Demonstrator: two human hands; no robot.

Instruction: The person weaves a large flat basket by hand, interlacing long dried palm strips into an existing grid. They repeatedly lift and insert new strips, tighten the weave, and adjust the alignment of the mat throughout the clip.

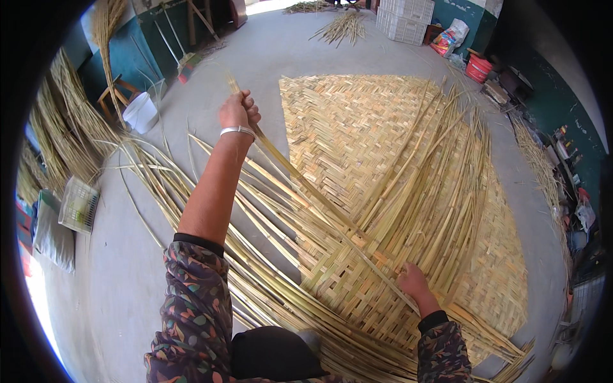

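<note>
My left hand (239,111), raised to the left, is closed around a long flattened reed strip (325,194). The strip slants down across the weaving, and a short end sticks out above the left fist. At its lower right end my right hand (413,282) grips it low over the mat. Beneath lies a woven reed mat (354,124) with a herringbone pattern. Its near part (354,282) has a looser weave with small gaps. Many loose upright strips (431,191) fan out over the mat's right half. Other strips (287,306) extend leftward past its near edge.
Tall reed bundles (67,119) lean along the left side near a white bucket (140,112) and a plastic basket (79,203). A reed pile (342,28), white crates (404,21) and a red bucket (478,67) stand farther back. Clutter (567,148) lines the right wall.
</note>
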